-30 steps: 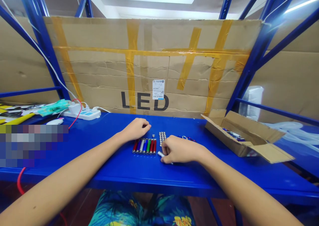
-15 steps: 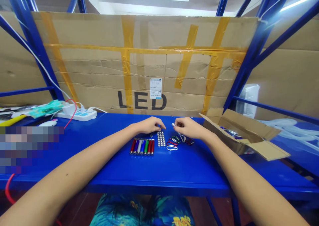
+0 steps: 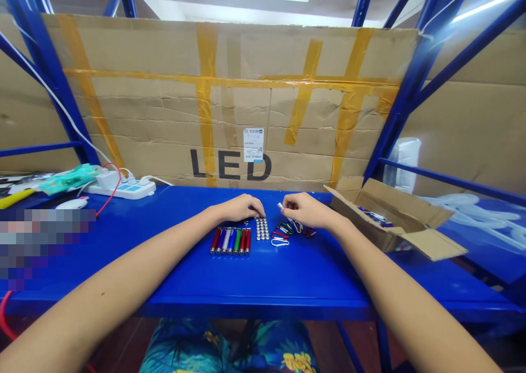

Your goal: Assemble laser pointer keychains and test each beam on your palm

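Observation:
My left hand (image 3: 243, 207) is over the back of a block of silver button cells (image 3: 262, 229), fingertips drawn together at its top row. Whether a cell is between them is hidden. Just left of the cells lies a row of small metal flashlight tubes (image 3: 230, 241) in red, blue, silver, green and purple. My right hand (image 3: 303, 208) is closed, pinching a small silver cylindrical piece (image 3: 280, 206) that sticks out leftward. Under and in front of that hand lie several carabiner clips (image 3: 280, 242), silver, red and green, partly hidden by the fingers.
An open cardboard box (image 3: 382, 214) with metallic pieces inside stands at the right. A white power strip (image 3: 123, 188) with cables, a red wire and tools are at the left. Behind the blue table (image 3: 263, 280) rises a large taped cardboard sheet (image 3: 164, 121).
My left hand's fingers have come down and together onto the top of the button cells. My right hand keeps its hold on the silver piece. The whole view has shifted slightly.

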`<state>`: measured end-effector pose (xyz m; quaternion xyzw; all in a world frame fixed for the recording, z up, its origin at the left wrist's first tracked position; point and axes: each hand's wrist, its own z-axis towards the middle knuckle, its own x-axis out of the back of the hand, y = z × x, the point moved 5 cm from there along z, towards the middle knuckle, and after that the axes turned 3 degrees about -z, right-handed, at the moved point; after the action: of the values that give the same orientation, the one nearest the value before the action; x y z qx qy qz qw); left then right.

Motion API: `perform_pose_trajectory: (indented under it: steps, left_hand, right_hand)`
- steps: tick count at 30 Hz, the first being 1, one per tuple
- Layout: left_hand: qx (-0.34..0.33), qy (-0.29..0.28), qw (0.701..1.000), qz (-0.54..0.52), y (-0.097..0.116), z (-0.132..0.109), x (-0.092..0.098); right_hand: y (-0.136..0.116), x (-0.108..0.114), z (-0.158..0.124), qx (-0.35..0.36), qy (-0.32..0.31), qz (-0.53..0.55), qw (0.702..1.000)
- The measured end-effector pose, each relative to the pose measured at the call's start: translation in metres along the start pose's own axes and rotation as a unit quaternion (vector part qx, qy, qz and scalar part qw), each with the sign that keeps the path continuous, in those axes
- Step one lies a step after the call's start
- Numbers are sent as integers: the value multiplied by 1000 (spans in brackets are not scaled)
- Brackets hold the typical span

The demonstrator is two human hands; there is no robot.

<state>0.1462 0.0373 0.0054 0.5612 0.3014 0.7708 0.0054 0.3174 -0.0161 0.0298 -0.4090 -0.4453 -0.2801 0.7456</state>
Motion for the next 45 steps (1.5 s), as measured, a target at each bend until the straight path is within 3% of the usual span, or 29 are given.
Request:
perform_pose_trajectory:
  steps: [4, 11, 16, 24, 35, 45]
  left_hand:
    - [21, 16, 999, 22, -5, -9, 6]
    - [137, 58, 988, 29, -28, -31, 24]
    - [177, 48, 982, 54, -30, -38, 27]
    - [203, 41, 967, 146, -17, -33, 22]
    - [186, 54, 966, 169, -19, -32, 20]
    - [239, 26, 958, 155, -8, -36, 23]
  right_hand:
    - [0, 0, 0, 2, -2, 3, 1000]
    - [5, 0, 2, 1, 4, 10, 1000]
    - [6, 1, 2, 2, 29, 6, 1000]
    - [5, 1, 3, -15, 35, 27, 999]
    - [7, -2, 4, -3, 45, 26, 999]
    - [6, 0, 4, 17, 60, 37, 997]
